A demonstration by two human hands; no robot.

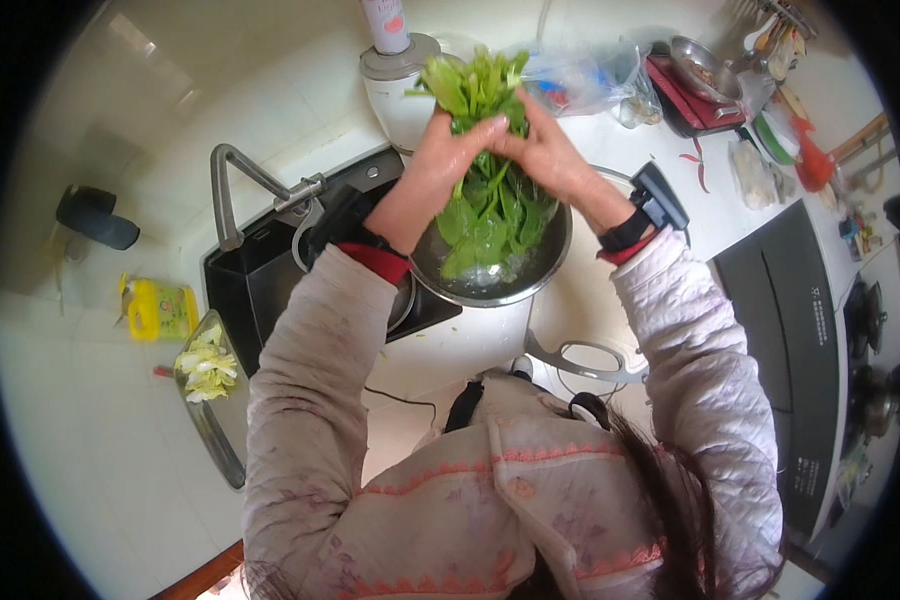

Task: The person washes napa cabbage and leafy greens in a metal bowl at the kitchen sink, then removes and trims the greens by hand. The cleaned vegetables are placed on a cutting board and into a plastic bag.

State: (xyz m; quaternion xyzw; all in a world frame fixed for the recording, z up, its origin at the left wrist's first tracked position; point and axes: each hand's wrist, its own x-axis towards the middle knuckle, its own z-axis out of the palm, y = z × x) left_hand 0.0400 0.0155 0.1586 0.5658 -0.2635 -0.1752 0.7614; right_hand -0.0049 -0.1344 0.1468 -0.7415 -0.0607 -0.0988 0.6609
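A bunch of leafy greens (487, 202) is gripped near its stems by my left hand (457, 150) and my right hand (544, 150). The stem ends point away from me, and the leaves hang down into a metal bowl (495, 300) with water at the leaf tips. Both hands look wet, and their thumbs meet over the bunch. The bowl overlaps the right part of a black sink (232, 270). Its far rim is hidden behind the greens and my hands.
A grey faucet (227, 202) arches over the sink. Pale leaves lie on a metal tray (225, 450) near a yellow jug (166, 309). A white appliance (394, 97) stands behind the bowl, a cutting board (570, 300) to its right. Farther right are red chillies (700, 166) and a pan (701, 67).
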